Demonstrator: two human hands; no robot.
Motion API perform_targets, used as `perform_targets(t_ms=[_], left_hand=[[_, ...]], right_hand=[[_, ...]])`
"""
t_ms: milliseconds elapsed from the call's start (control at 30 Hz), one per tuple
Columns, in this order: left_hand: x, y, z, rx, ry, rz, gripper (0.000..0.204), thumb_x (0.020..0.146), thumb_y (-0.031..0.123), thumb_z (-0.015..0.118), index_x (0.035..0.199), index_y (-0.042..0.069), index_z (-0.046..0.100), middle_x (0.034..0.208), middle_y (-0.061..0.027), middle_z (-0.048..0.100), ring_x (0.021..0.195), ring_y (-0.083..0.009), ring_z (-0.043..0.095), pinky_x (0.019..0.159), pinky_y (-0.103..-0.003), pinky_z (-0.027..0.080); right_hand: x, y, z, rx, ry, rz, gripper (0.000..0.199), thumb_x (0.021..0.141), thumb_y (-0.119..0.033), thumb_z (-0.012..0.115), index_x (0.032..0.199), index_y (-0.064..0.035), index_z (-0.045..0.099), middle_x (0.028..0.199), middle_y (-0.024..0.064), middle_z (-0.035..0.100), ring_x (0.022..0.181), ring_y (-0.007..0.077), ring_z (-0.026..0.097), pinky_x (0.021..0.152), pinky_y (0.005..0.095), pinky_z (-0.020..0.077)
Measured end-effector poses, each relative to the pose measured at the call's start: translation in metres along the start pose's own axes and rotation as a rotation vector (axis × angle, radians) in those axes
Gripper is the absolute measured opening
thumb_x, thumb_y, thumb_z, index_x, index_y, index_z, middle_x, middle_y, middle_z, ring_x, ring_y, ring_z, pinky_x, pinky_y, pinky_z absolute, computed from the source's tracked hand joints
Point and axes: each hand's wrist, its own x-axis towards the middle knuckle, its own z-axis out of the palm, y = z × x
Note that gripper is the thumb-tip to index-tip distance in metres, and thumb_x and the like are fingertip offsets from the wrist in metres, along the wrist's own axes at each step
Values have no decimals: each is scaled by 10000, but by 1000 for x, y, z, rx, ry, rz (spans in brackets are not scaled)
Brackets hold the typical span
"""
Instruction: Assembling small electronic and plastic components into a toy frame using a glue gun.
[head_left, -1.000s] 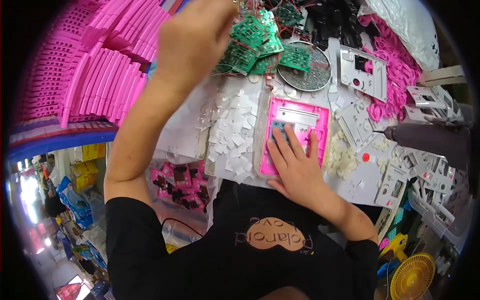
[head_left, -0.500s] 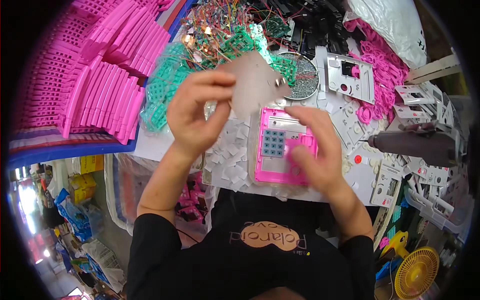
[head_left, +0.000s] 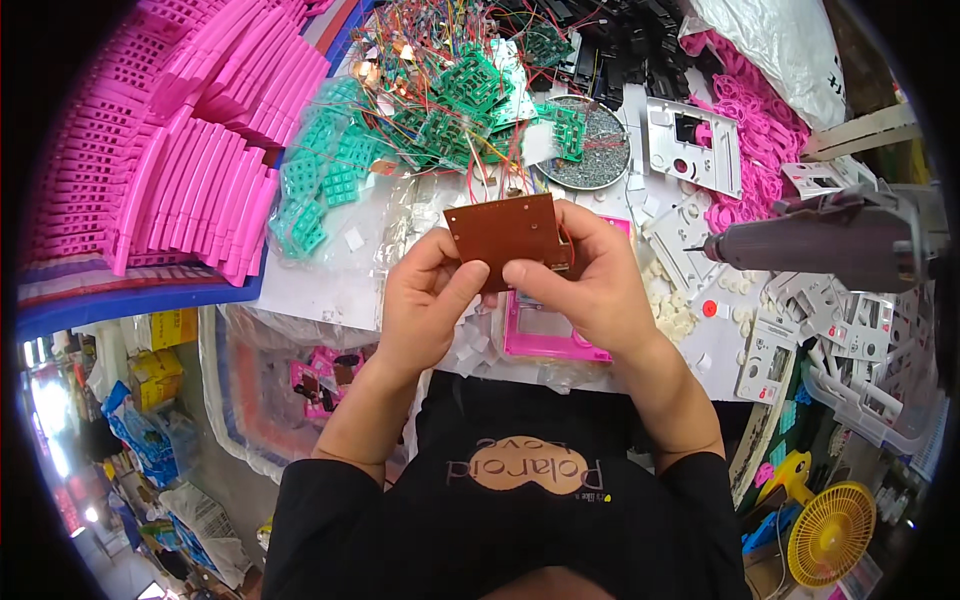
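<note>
A cluttered white worktop [head_left: 330,290] carries stacked pink plastic strips [head_left: 170,150] at nine o'clock, green wired circuit boards [head_left: 450,95] at twelve, a round grey dish [head_left: 600,145] and white plastic plates [head_left: 690,140] toward two.
</note>
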Motion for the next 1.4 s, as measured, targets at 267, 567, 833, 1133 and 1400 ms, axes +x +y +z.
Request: perform_targets(t_ms=[267, 567, 833, 1133, 1400], left_hand=[[-6, -16, 11, -310, 230, 102, 247, 1073, 175, 512, 1271, 29, 497, 1113, -175, 667, 719, -149, 594, 738, -378, 622], [-15, -20, 8, -146, 121, 108, 322, 1064, 215, 542, 1308, 14, 477, 1101, -185, 653, 737, -178, 602, 739, -381, 606], [-15, -31, 1, -198, 86, 186, 305, 1077, 165, 503, 1324, -5, 450, 1158, -191, 646, 764, -177, 615, 761, -375, 583], [-15, -29, 4, -237, 231, 149, 322, 1060, 210, 545, 1318, 33, 472, 1126, -160, 658, 713, -149, 569, 706, -365, 589], [-17, -28, 6, -87, 233, 248, 330, 1089, 197, 452, 1355, 16, 379, 1234, -223, 613, 911, -254, 692, 804, -407, 611]], right_hand=[[-9, 24, -4, 551, 148, 26, 130, 972, -102, 663, 1077, -39, 618, 1096, 98, 680, 896, 128, 649, 613, 246, 531], [-2, 9, -12, 201, -11, 316, 141, 978, -166, 678, 980, -26, 694, 920, 35, 678, 770, 39, 596, 558, 216, 453], [-10, 29, -13, 445, 174, 130, 122, 986, -170, 679, 945, -64, 635, 894, 30, 659, 730, 89, 580, 550, 229, 415], [-15, 40, -16, 624, -26, -55, 126, 1002, -149, 639, 1084, -53, 637, 838, 9, 624, 676, 63, 533, 525, 202, 340], [-22, 22, 0, -5, -5, 245, 285, 972, -125, 700, 1215, 22, 697, 705, -67, 590, 603, -11, 470, 521, 209, 354]])
